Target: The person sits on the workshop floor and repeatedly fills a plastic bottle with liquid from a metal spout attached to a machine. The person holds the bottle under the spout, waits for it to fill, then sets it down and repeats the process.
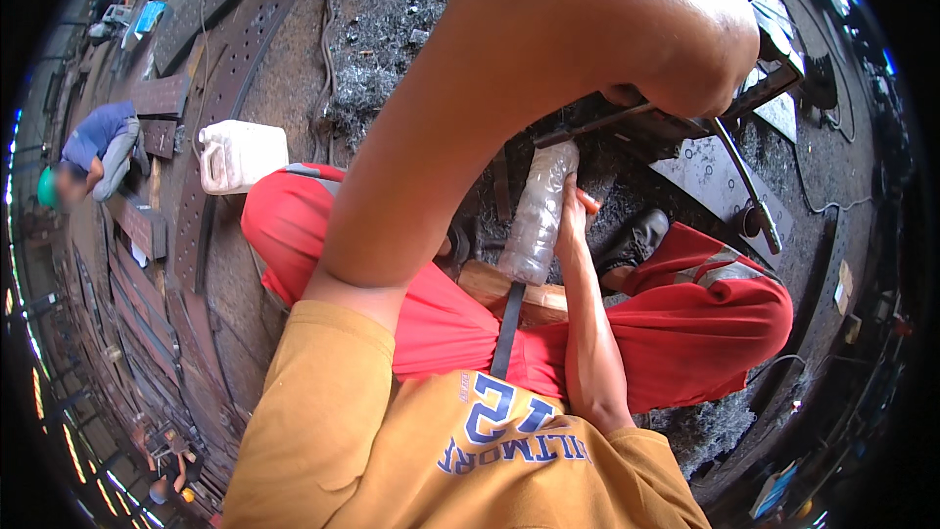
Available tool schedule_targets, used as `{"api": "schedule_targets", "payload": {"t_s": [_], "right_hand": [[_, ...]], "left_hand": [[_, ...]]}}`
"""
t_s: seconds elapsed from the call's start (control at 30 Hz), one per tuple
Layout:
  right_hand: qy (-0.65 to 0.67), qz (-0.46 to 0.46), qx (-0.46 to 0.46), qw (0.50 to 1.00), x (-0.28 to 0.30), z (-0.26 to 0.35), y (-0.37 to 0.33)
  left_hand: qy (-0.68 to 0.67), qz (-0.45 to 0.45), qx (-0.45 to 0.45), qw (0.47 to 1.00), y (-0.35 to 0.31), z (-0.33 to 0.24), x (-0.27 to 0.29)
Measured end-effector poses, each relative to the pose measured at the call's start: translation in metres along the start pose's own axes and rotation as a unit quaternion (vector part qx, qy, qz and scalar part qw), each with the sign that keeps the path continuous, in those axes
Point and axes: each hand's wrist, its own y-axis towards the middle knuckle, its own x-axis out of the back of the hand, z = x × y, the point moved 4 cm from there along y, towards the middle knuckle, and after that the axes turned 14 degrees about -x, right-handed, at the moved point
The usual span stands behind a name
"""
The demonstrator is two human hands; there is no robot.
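Note:
My left arm reaches across the view, close to the camera, to the upper right. My left hand (685, 54) is at a dark metal machine (646, 137) with a long lever (744, 176); its fingers are mostly hidden and its top is washed out by light. My right hand (575, 206) is closed against the right side of a crinkled clear plastic bottle (539, 220), its thumb along it. The bottle leans between my knees, its far end beside the machine. A small orange piece (587, 201) shows at my right fingers; what it belongs to is unclear.
A wooden block (539, 304) lies between my legs, below the bottle. Metal shavings (382, 69) cover the ground ahead. A white jerrycan (245, 155) stands left of my knee. Drilled steel plates (725, 186) lie right and left. A person in a green helmet (98, 152) crouches far left.

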Motion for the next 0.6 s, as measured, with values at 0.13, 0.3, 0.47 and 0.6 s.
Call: {"api": "schedule_targets", "payload": {"t_s": [0.13, 0.3, 0.47, 0.6], "right_hand": [[-0.005, -0.002, 0.001, 1.000, 0.000, 0.001, -0.003], [-0.007, -0.001, 0.004, 1.000, -0.001, 0.001, -0.002], [-0.010, -0.002, 0.003, 1.000, 0.000, -0.001, -0.002], [-0.010, -0.001, 0.005, 1.000, -0.002, 0.003, 0.001]], "left_hand": [[0.008, 0.025, -0.012, 1.000, 0.015, -0.015, 0.010], [-0.001, -0.090, 0.017, 0.996, -0.007, -0.008, 0.000], [0.079, 0.013, -0.003, 0.997, 0.019, -0.030, 0.011], [0.301, 0.081, -0.052, 0.949, 0.054, -0.047, 0.026]]}}
